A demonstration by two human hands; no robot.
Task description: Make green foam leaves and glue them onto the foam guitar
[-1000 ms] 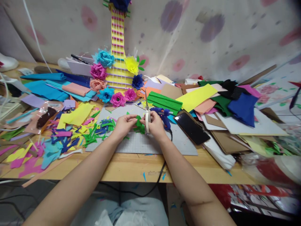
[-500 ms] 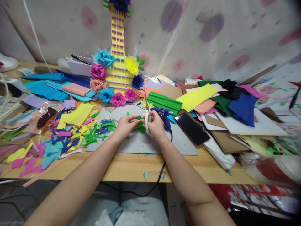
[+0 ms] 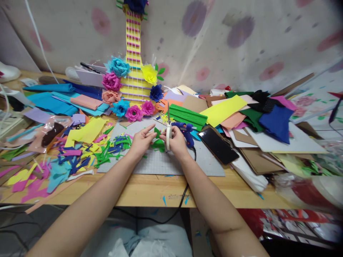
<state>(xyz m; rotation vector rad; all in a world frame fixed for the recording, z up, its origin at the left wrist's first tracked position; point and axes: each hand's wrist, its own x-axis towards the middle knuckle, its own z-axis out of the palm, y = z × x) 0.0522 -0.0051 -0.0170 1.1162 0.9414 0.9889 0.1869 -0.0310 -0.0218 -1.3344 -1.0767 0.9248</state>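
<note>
My right hand (image 3: 177,141) is closed around white-handled scissors (image 3: 168,134), whose blades point away from me and look together. To its left my left hand (image 3: 142,141) is open, fingers stretched apart. A small green paper leaf (image 3: 157,132) stands up between the hands, close to the left fingertips; whether anything supports it I cannot tell. Below it, more green leaf pieces (image 3: 159,145) lie on the grey cutting mat (image 3: 160,166). Just beyond my right hand is a blue glue gun (image 3: 189,134), its black cable running down over the table edge.
A yellow paper guitar (image 3: 135,84) with paper flowers stands at the back. Colourful scraps (image 3: 85,153) cover the left side. Folded green crepe paper (image 3: 184,117), a phone (image 3: 218,145) and stacked paper sheets (image 3: 281,141) lie to the right.
My left fingers have opened and drawn slightly left, away from the green leaf they were pinching. The scissors in my right hand have tipped a little more upright.
</note>
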